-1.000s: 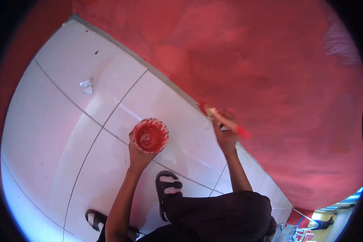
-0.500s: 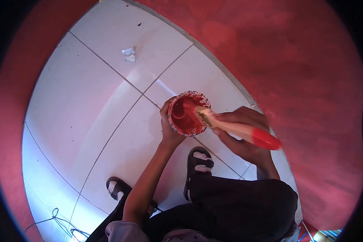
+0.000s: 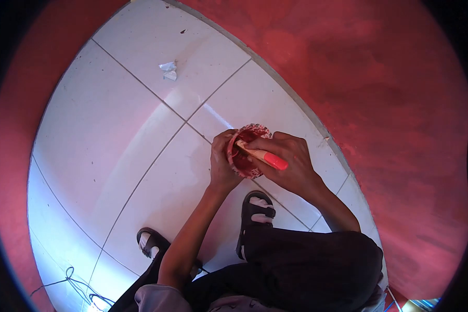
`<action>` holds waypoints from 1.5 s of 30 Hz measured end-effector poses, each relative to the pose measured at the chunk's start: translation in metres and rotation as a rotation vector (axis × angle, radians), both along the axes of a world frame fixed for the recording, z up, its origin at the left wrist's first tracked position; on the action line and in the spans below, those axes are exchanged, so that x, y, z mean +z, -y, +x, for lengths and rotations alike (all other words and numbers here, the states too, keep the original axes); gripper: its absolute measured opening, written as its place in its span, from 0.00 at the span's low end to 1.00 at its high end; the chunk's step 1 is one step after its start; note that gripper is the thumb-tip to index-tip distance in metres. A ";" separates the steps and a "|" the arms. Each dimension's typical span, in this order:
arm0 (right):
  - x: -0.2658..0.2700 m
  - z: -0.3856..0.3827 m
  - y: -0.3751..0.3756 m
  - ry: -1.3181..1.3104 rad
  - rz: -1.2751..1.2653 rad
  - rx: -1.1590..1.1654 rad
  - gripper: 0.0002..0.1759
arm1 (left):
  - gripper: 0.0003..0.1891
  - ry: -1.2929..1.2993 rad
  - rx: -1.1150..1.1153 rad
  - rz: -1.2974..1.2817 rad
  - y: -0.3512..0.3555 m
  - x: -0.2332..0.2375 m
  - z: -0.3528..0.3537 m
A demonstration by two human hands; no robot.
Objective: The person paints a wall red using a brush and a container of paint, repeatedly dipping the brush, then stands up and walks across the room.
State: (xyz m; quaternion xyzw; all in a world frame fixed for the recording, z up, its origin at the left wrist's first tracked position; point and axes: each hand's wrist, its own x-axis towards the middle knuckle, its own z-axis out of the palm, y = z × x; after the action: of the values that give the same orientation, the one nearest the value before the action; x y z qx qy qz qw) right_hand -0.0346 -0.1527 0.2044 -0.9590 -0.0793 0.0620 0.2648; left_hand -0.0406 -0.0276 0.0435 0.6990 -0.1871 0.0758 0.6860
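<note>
My left hand is wrapped round the left side of a round container whose rim is spattered with red and white paint. Inside it is red paint. Closed round a paintbrush, my right hand is over the container's right side. The brush has a pale wooden handle with a red end, and its bristles are down inside the container, hidden from view. The container looks tilted.
A red wall rises on the right, and another red surface on the left. White scraps lie on the tiled floor. A dark cable is at lower left. My sandalled feet are below.
My right hand has moved left and turned, taking the brush down into the container; its handle now looks shorter. The container has tilted, with my left hand still on it.
</note>
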 end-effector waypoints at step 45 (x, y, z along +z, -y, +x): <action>-0.024 -0.054 0.079 -0.331 2.049 -0.835 0.15 | 0.45 -0.295 -0.116 0.219 0.027 0.044 0.031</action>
State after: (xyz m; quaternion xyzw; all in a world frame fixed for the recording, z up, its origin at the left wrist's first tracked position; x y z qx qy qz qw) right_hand -0.0890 -0.2315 0.1805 -0.2190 0.2717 0.0006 0.9371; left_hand -0.0094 -0.0544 0.0872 0.7612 -0.1316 -0.0879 0.6289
